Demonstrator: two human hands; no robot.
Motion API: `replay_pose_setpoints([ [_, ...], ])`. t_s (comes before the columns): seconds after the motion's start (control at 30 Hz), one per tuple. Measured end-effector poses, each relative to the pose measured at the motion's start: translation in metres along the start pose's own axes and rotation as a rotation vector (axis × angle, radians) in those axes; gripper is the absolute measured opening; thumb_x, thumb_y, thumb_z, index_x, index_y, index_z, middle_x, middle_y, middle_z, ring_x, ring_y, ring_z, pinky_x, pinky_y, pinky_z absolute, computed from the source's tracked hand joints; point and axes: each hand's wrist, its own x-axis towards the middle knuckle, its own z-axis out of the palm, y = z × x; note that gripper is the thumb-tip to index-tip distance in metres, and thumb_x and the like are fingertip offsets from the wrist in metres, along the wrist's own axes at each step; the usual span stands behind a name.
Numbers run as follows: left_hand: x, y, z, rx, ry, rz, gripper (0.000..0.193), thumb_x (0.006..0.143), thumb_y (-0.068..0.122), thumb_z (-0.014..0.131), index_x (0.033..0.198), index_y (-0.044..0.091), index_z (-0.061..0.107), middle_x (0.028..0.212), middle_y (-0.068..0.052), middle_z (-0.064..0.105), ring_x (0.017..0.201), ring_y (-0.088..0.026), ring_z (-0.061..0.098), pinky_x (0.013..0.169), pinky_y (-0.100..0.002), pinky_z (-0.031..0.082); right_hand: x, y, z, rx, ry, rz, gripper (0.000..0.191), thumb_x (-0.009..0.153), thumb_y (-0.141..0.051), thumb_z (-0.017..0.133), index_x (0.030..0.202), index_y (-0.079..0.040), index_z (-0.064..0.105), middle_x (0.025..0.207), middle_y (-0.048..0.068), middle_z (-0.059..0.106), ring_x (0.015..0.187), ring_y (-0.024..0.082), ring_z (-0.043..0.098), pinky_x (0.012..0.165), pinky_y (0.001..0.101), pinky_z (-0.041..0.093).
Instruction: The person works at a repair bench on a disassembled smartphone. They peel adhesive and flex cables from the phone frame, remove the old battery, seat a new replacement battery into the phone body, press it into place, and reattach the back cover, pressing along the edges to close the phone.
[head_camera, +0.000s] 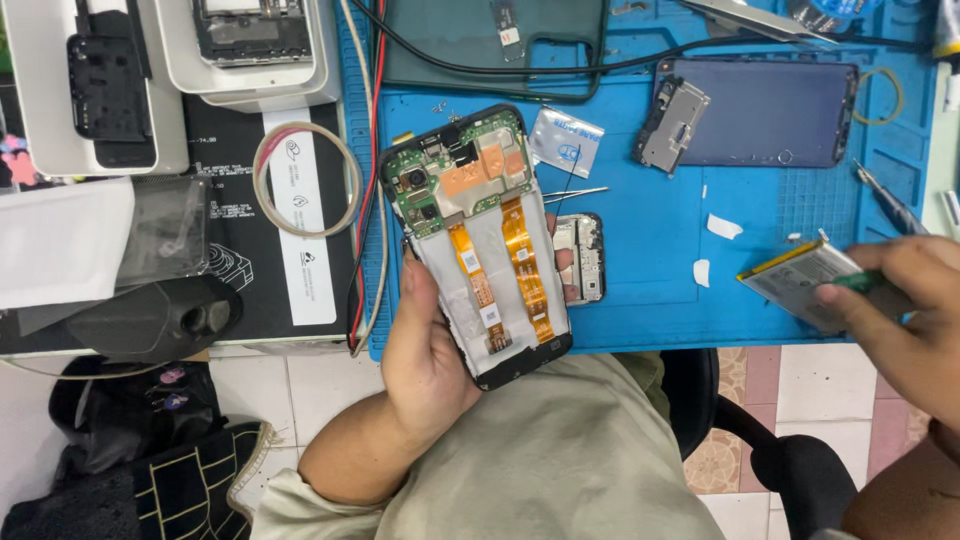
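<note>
My left hand (430, 350) grips an opened phone (480, 240) with its back cover off. The green circuit board sits at the phone's top end, and two orange flex cables run down its middle. My right hand (915, 300) is at the right edge of the blue work mat (650, 250), holding a flat silver phone battery (800, 280) by its corner. The battery rests low over the mat's near right corner. A thin screwdriver (890, 205) lies just behind that hand.
A dark phone screen panel (770, 110) with a metal bracket (672, 125) lies at the back of the mat. Tweezers (575, 194), a small frame part (585, 255), a foil packet (567, 140) and black cables lie near the phone. White trays (90, 90), a tape ring (305, 178) and a microscope head (160, 315) sit left.
</note>
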Motion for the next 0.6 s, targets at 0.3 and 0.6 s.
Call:
replay_pose_setpoints([
  [0.3,0.007,-0.009,0.006,-0.050,-0.007,-0.024,0.078,0.112,0.056,0.018,0.165,0.000,0.028,0.158,-0.022,0.048,0.142,-0.036,0.054,0.121,-0.053,0.046,-0.028,-0.071,0.002,1.190,0.064,0.210,0.031,0.097,0.004,0.068,0.127,0.006,0.057,0.112,0.019,0.071,0.103,0.020,0.071,0.094,0.0327,0.058],
  [0.6,0.002,-0.022,0.001,-0.044,0.118,0.000,0.062,0.117,0.043,0.027,0.159,-0.001,0.035,0.151,-0.019,0.054,0.137,-0.032,0.058,0.117,-0.049,0.047,0.020,-0.173,0.017,1.459,0.081,-0.073,0.030,0.101,0.011,0.066,0.129,0.005,0.057,0.123,0.014,0.071,0.111,0.016,0.069,0.101,0.0294,0.056],
])
